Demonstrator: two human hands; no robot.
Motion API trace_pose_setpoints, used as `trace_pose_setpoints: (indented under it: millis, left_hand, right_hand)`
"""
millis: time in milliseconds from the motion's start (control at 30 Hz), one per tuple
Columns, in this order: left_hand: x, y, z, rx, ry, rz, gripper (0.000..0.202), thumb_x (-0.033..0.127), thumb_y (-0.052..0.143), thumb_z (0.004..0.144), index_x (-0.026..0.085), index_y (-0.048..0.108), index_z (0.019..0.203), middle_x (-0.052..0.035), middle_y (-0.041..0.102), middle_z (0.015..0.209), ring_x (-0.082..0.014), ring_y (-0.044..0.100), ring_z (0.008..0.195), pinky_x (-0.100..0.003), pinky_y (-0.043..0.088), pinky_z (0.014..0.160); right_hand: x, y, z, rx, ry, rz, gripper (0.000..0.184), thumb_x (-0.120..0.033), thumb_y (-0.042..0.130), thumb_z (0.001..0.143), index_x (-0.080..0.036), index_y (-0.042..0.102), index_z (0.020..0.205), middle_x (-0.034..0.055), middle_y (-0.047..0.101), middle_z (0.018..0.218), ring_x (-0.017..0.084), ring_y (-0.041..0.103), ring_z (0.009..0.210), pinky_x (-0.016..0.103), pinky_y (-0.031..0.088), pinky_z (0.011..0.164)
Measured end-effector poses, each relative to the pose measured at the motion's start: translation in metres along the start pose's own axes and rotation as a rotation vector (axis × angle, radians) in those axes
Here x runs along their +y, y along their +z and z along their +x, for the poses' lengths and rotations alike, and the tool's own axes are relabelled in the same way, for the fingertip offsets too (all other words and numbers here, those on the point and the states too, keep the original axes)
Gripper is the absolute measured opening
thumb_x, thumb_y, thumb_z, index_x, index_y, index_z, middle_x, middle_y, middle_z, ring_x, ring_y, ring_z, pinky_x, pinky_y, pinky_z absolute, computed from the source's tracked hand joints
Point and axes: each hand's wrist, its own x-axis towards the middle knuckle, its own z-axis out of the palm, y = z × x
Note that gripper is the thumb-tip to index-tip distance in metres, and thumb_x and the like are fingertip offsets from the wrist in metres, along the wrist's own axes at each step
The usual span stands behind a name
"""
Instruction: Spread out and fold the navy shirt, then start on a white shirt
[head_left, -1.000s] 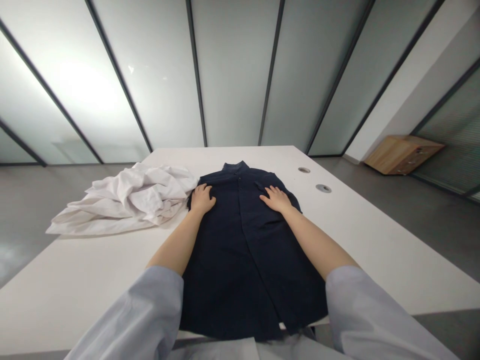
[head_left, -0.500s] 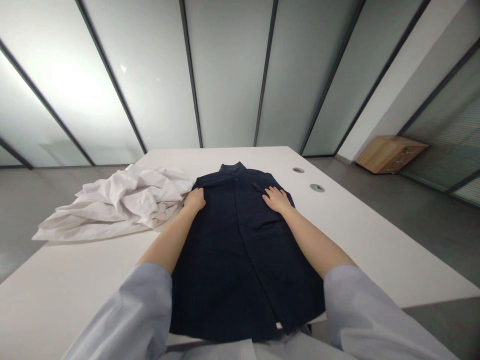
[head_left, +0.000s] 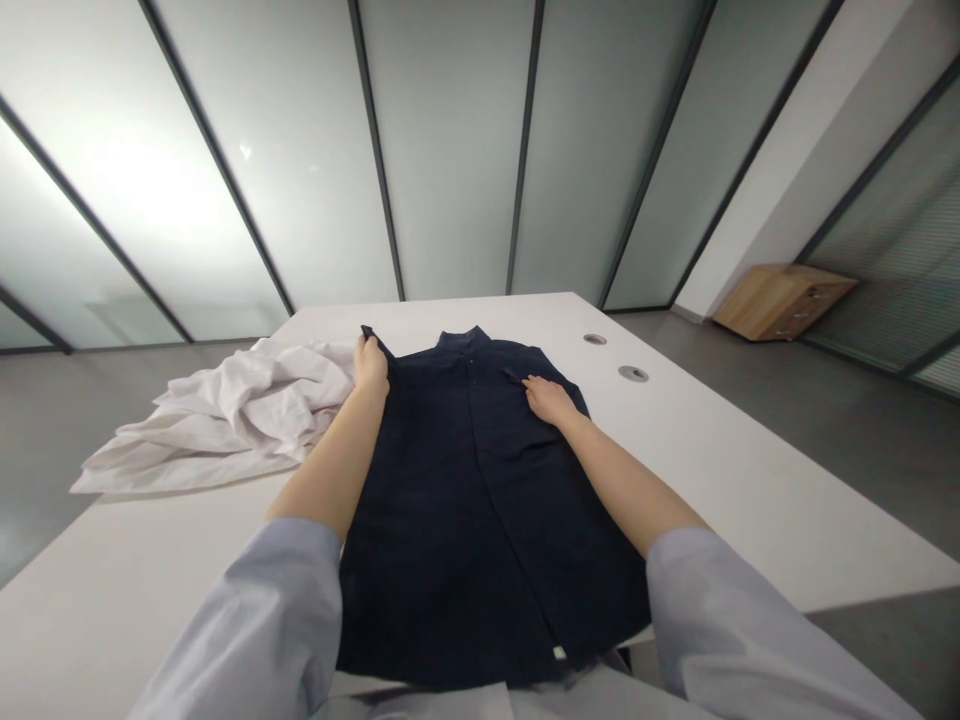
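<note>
A dark navy shirt (head_left: 480,500) lies front-up on the white table (head_left: 750,480), collar pointing away from me. My left hand (head_left: 370,366) is closed on the shirt's left shoulder edge and lifts a corner of the fabric off the table. My right hand (head_left: 547,398) lies flat with fingers spread on the shirt's right chest, pressing it down. Both my sleeves are light blue-grey.
A crumpled white garment (head_left: 225,420) lies on the table just left of the navy shirt, touching my left hand's side. Two round cable grommets (head_left: 632,373) sit in the table to the right. A wooden cabinet (head_left: 784,300) stands on the floor at the far right.
My left hand has gone from lying flat on the shirt to gripping its left shoulder edge and raising it. My right hand has stayed in place.
</note>
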Motion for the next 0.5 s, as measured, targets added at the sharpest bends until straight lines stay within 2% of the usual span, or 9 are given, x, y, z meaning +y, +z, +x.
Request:
trace_pose_setpoints:
  millis: [67,133,167,267,333,400,500]
  left_hand:
    - [0.007,0.003,-0.006,-0.179,0.045,0.032,0.05,0.038,0.021,0.098,0.018,0.056,0.129,-0.0069,0.067,0.118,-0.0193,0.062,0.107,-0.032,0.048,0.094]
    - [0.009,0.007,-0.018,-0.37,0.156,0.199,0.052,0.041,0.022,0.098,0.018,0.059,0.126,-0.0068,0.064,0.124,-0.0202,0.058,0.115,-0.033,0.043,0.1]
    - [0.009,0.008,-0.025,-0.429,0.218,0.311,0.051,0.041,0.024,0.098,0.017,0.06,0.124,-0.0073,0.064,0.125,-0.021,0.056,0.118,-0.034,0.041,0.103]
    - [-0.002,0.013,-0.05,-0.541,0.379,0.664,0.047,0.04,0.035,0.094,0.014,0.06,0.124,-0.0104,0.06,0.131,-0.0233,0.052,0.124,-0.034,0.035,0.108]
    - [-0.012,0.015,-0.067,-0.603,0.445,0.861,0.049,0.04,0.041,0.092,0.014,0.056,0.13,-0.0127,0.052,0.139,-0.0261,0.045,0.131,-0.038,0.03,0.111]
    - [-0.021,0.017,-0.081,-0.638,0.453,0.995,0.053,0.043,0.042,0.092,0.016,0.05,0.136,-0.0128,0.044,0.146,-0.0286,0.037,0.137,-0.044,0.026,0.113]
    - [-0.028,0.018,-0.091,-0.665,0.427,1.055,0.055,0.044,0.037,0.094,0.017,0.044,0.141,-0.0125,0.038,0.15,-0.0287,0.032,0.139,-0.047,0.024,0.113]
  right_hand:
    - [-0.001,-0.001,0.0,-0.008,0.006,0.003,0.048,-0.022,0.029,0.096,-0.015,0.048,0.14,0.0089,0.042,0.148,0.024,0.037,0.136,0.041,0.03,0.111]
    - [-0.002,-0.002,-0.001,-0.011,0.008,0.01,0.049,-0.023,0.029,0.095,-0.015,0.048,0.14,0.0088,0.042,0.148,0.025,0.037,0.136,0.042,0.03,0.111]
    - [-0.002,-0.002,-0.001,-0.011,0.007,0.013,0.049,-0.023,0.029,0.095,-0.016,0.048,0.14,0.0088,0.042,0.148,0.025,0.037,0.137,0.042,0.03,0.111]
    - [-0.003,-0.003,-0.001,-0.007,0.0,0.009,0.048,-0.023,0.03,0.095,-0.015,0.048,0.139,0.0092,0.042,0.148,0.025,0.037,0.136,0.041,0.03,0.111]
    - [-0.003,-0.003,-0.002,-0.01,0.001,0.005,0.048,-0.024,0.03,0.096,-0.013,0.048,0.139,0.0102,0.041,0.148,0.024,0.037,0.136,0.04,0.03,0.111]
    - [-0.003,-0.002,-0.003,-0.013,0.006,0.005,0.049,-0.026,0.031,0.096,-0.012,0.046,0.14,0.0109,0.04,0.149,0.024,0.036,0.137,0.039,0.029,0.111]
    - [-0.007,-0.003,-0.005,-0.013,0.018,0.005,0.05,-0.029,0.031,0.096,-0.011,0.044,0.141,0.0117,0.038,0.15,0.025,0.034,0.138,0.04,0.028,0.112]
